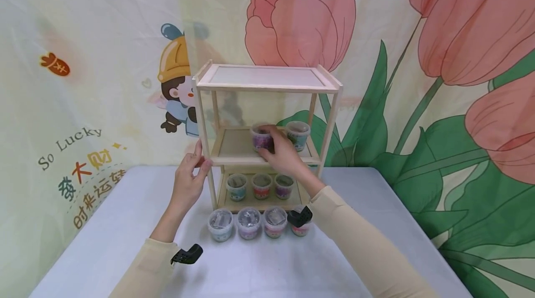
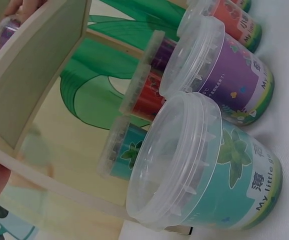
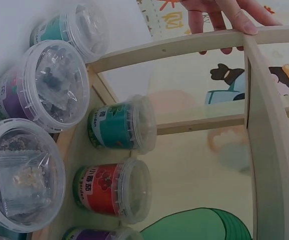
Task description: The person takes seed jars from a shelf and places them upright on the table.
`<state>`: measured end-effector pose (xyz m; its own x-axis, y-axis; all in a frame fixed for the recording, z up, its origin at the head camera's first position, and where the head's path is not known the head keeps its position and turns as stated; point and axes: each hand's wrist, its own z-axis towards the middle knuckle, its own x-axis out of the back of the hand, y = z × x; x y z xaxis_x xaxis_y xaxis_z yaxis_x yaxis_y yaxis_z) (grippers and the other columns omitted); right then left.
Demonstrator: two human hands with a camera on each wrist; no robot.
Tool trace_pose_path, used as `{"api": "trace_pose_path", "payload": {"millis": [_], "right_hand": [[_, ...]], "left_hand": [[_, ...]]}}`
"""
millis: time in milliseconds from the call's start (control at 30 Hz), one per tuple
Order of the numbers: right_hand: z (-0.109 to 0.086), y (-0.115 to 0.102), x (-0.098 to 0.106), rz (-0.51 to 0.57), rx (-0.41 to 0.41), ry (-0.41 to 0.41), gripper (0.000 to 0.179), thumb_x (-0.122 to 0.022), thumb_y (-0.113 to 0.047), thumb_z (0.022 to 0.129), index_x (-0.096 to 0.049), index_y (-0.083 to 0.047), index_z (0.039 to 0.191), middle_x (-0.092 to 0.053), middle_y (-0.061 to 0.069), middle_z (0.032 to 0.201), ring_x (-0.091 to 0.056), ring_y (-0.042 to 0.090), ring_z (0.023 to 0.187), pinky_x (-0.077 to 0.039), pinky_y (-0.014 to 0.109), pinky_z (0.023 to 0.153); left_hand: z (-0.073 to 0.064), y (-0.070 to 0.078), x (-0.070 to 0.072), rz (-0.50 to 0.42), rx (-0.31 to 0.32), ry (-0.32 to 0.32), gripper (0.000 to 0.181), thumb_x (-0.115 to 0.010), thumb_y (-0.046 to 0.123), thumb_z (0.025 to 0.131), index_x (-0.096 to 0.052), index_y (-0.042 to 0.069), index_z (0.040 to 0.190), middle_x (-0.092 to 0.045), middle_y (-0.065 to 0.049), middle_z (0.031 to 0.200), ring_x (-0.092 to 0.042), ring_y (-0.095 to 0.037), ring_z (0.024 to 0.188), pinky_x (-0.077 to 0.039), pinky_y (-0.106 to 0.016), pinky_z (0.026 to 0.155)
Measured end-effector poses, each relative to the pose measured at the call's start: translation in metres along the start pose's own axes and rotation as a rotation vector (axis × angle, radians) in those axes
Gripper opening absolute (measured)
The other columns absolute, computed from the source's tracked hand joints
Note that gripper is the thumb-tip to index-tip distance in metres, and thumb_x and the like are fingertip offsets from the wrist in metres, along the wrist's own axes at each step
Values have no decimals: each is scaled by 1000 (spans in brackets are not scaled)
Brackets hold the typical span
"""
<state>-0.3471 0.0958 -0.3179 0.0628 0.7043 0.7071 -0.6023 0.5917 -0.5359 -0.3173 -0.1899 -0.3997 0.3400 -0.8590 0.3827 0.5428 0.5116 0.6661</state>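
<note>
A small wooden three-tier shelf (image 1: 267,88) stands on the table. With thumb and fingers, my left hand (image 1: 190,179) holds its left front post at middle-tier height; the thumb also shows on that corner in the right wrist view. My right hand (image 1: 286,152) grips a purple plastic cup (image 1: 260,141) on the middle tier, thumb in front and fingers at the rim. To the right of it stands a teal cup (image 1: 297,138). The bottom tier bears a teal cup (image 3: 109,127), a red cup (image 3: 102,187) and a purple cup (image 1: 284,188), all upright.
Before the shelf, several lidded cups form a row: a teal cup (image 2: 234,175), a purple cup (image 2: 239,75), a red-labelled cup (image 1: 274,223), and another (image 1: 301,230) partly behind the right wrist camera. A white cloth covers the table (image 1: 251,270). A printed curtain (image 1: 234,15) hangs behind.
</note>
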Motion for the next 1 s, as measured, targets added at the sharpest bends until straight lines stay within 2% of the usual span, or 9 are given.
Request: {"api": "trace_pose_path", "payload": {"millis": [233,467,600,733,867,1000], "right_hand": [[-2,0,0,30,12,5,52,-67,-12,105,-47,-12,153,-55,18,151,-59,35,133,-50,52,108],[-8,1,0,96,37,22,52,-70,-12,104,-50,-15,152,-57,13,150,-61,31,129,-52,50,105],[-13,3,2,182,12,41,51,-70,-12,104,-51,-16,151,-58,12,146,-65,28,121,-57,45,97],[-17,3,4,240,7,46,52,-70,-11,104,-50,-17,152,-58,13,142,-69,26,112,-60,39,89],[-22,0,6,238,52,32,53,-71,-8,102,-50,-14,151,-57,13,143,-68,25,113,-60,35,90],[-35,-2,11,244,85,29,54,-73,-4,100,-52,-11,149,-59,15,143,-69,28,114,-60,37,91]], "left_hand": [[1,0,1,-3,10,-8,68,-67,14,106,-35,17,166,-57,-17,107,-65,-32,107,-44,-2,80],[1,-1,-1,6,-65,36,67,-69,6,103,-39,11,163,-59,-16,102,-66,-32,99,-45,-3,79],[2,-3,-3,11,-91,36,65,-69,4,102,-41,6,161,-59,-16,100,-68,-36,99,-46,-5,79],[1,-3,-3,12,-69,19,64,-69,7,103,-41,4,161,-59,-17,102,-68,-37,100,-45,-7,79],[1,-2,-2,15,-48,19,63,-69,9,104,-42,5,161,-59,-17,103,-67,-35,101,-45,-6,77],[2,-2,-1,22,-57,22,65,-69,9,103,-41,7,161,-58,-17,102,-67,-35,101,-45,-4,76]]}}
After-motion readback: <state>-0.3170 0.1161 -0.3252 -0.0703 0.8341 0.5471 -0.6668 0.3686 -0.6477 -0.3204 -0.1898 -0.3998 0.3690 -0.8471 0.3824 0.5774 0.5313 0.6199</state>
